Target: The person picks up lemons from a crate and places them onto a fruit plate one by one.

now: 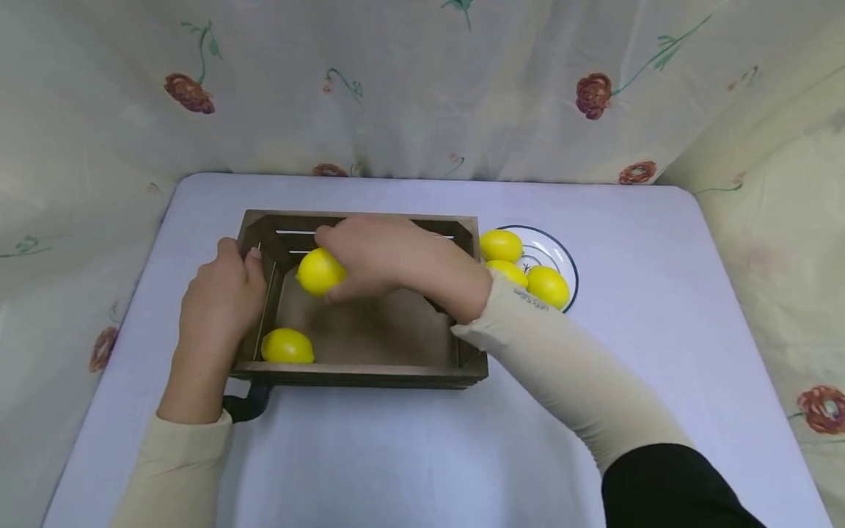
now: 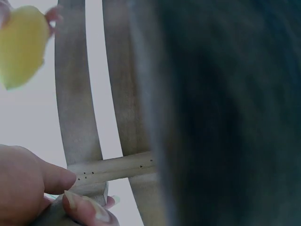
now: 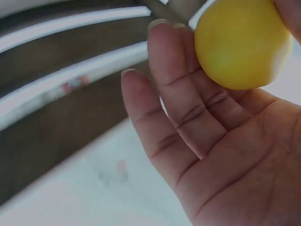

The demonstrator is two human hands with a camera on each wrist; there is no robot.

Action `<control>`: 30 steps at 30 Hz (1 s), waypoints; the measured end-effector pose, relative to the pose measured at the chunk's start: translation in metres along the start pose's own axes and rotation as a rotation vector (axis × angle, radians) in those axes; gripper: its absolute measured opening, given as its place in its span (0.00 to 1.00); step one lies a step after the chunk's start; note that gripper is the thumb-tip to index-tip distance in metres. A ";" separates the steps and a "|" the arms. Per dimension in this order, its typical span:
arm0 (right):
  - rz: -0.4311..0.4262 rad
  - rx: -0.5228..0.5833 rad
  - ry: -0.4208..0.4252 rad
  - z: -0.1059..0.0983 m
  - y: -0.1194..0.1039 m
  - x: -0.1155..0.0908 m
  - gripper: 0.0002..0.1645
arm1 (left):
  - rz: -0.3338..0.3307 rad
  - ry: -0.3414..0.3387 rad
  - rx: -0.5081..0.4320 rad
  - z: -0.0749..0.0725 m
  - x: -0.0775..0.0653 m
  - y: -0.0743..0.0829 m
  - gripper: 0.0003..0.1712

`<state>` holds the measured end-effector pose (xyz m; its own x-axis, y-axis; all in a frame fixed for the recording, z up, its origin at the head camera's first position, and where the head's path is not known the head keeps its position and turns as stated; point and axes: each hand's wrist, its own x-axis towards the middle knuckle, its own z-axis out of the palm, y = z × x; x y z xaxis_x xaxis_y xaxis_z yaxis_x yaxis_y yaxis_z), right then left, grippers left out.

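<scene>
A brown slatted wooden crate [image 1: 370,375] stands on the table. My left hand [image 1: 221,297] grips the rim of its left side; in the left wrist view the thumb [image 2: 87,209] lies along the wood. Inside the crate, my right hand [image 1: 389,253] holds a yellow lemon [image 1: 320,272] between thumb and fingers, above the crate floor toward the left. The right wrist view shows that lemon [image 3: 242,44] against the fingers, with the palm turned to the camera. Another lemon [image 1: 287,346] lies in the crate's front left corner.
To the right of the crate, a white plate [image 1: 560,254] with a dark blue rim carries three lemons [image 1: 548,286], one partly behind the right sleeve. A white cloth covers the table [image 1: 634,293]. Floral curtains [image 1: 409,88] hang behind and at both sides.
</scene>
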<state>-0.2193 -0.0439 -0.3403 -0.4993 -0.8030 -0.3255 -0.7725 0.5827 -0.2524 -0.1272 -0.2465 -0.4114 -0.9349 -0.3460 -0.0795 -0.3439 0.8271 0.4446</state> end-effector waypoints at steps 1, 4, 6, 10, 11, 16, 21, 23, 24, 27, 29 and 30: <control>0.007 0.010 0.013 -0.003 0.004 -0.009 0.30 | 0.004 0.002 -0.002 0.000 0.000 0.000 0.30; 0.025 0.067 0.067 -0.010 0.021 -0.040 0.28 | 0.014 0.006 -0.005 0.000 0.000 -0.001 0.29; 0.052 0.112 0.109 -0.012 0.033 -0.062 0.29 | 0.016 0.001 -0.004 0.000 0.000 -0.001 0.29; 0.126 0.228 0.208 -0.007 0.059 -0.102 0.36 | 0.014 -0.012 0.002 0.000 0.000 -0.001 0.31; 0.146 0.256 0.236 -0.005 0.065 -0.111 0.37 | 0.014 -0.013 0.004 -0.001 0.000 -0.001 0.31; 0.205 0.371 0.383 0.017 0.103 -0.148 0.35 | 0.015 -0.015 0.006 -0.001 0.000 -0.001 0.33; 0.340 0.425 0.478 0.041 0.136 -0.163 0.39 | 0.015 -0.023 0.010 -0.001 0.001 -0.001 0.35; 0.397 0.424 0.508 0.051 0.146 -0.164 0.41 | 0.013 -0.025 0.010 -0.001 0.001 -0.002 0.35; 0.421 0.426 0.522 0.055 0.151 -0.164 0.41 | 0.011 -0.025 0.009 -0.001 0.001 -0.002 0.35; 0.484 0.415 0.544 0.069 0.165 -0.162 0.42 | 0.008 -0.024 0.005 -0.001 0.001 -0.001 0.34; 0.525 0.415 0.547 0.079 0.175 -0.159 0.41 | 0.011 -0.025 0.002 -0.001 0.001 -0.001 0.34; 0.553 0.423 0.541 0.083 0.179 -0.158 0.42 | 0.012 -0.025 0.000 0.000 0.001 0.000 0.34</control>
<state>-0.2461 0.1974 -0.4097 -0.9588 -0.2794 -0.0516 -0.2091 0.8169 -0.5376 -0.1279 -0.2473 -0.4113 -0.9407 -0.3250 -0.0969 -0.3330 0.8310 0.4456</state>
